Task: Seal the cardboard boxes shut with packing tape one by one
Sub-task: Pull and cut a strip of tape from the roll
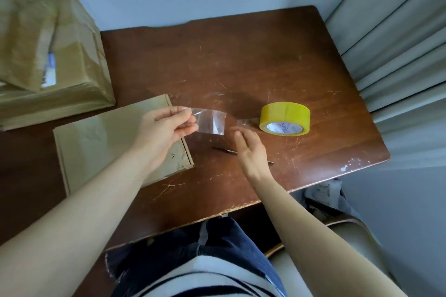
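Note:
My left hand (166, 128) pinches one end of a short clear strip of tape (211, 120) and holds it in the air above the table. My right hand (248, 149) hovers just right of the strip's free end, fingers apart, holding nothing. A flat brown cardboard box (101, 142) lies on the table under my left forearm. The yellow tape roll (284, 118) lies flat on the table to the right, with a loose clear tail (246, 122) sticking out toward my right hand.
Taped cardboard boxes (58, 60) are stacked at the far left. A thin dark tool (225, 150) lies on the scratched wooden table (241, 67), partly under my right hand. Curtains (398, 31) hang at the right. A chair seat (350, 236) shows below the table's right edge.

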### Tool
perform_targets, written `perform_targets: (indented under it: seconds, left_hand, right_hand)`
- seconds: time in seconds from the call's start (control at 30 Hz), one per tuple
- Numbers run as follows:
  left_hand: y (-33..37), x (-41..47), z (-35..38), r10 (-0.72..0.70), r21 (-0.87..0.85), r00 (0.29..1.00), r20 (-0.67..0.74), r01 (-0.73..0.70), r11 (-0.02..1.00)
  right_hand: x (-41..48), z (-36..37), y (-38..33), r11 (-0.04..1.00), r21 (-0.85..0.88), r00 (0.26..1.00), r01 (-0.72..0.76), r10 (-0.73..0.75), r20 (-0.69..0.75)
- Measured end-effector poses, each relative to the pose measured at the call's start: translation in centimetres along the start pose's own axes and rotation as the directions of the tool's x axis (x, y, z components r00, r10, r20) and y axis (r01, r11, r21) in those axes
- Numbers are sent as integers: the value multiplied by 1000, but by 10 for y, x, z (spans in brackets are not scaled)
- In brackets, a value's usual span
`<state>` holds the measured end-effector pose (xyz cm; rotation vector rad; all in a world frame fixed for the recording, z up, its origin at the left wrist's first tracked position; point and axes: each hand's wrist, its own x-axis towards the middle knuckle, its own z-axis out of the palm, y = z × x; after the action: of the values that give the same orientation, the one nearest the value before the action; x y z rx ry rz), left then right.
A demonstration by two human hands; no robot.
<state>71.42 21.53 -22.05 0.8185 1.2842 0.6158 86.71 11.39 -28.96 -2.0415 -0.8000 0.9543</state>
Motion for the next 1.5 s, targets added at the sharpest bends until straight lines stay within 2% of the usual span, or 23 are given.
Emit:
perform_targets:
  seconds: [0.03, 0.07, 0.13, 0.27, 0.33, 0.43, 0.6, 0.7, 0.87, 1.07, 1.5]
  left_hand:
    - [1, -4, -3, -10, -6, 1000, 7, 10, 1000]
    - [2, -8, -7, -16, -15, 1000, 11, 16, 1000]
    - [4, -16, -14, -19, -40, 1000, 15, 20, 999]
    - [-4, -32, -37, -46, -89, 998, -33, 43, 995]
    - [-16, -44, -49, -89, -95, 994, -65, 83, 992]
    - [-40, -62, -61, -185, -139, 975, -121, 168, 976]
    - [-67, -77, -69, -290, -259, 936, -199, 235, 937]
    - [-68, -73, -71, -287, -267, 931, -227, 224, 937]
    - [-56, -54, -71, -237, -204, 933, -272, 185, 961]
    - [-48, -37, -74, -255, -183, 938, -235, 215, 959]
    - [-53, -24, -79, -259, -154, 935, -244, 226, 962]
  right_hand:
    - [0, 1, -20, 930, 324, 983, -174, 145, 110]
    - [2, 2, -34, 834, 462, 946, -302, 204, 251]
    - [2, 2, -52, 806, 475, 903, -352, 159, 399]
    - [-6, 6, -61, 853, 483, 893, -196, -48, 448]
    - [-12, 10, -58, 882, 433, 872, -183, -58, 487]
    - [-21, 18, -51, 931, 297, 834, -213, 15, 551]
    - [-32, 32, -47, 969, 136, 814, -206, 93, 573]
    - [-33, 39, -50, 985, 64, 837, -163, 104, 538]
    - [-20, 51, -59, 995, -93, 913, -43, 76, 400]
    - [-5, 66, -68, 949, -286, 938, 135, -30, 345]
    - [-3, 79, -80, 769, -559, 917, 309, -86, 389]
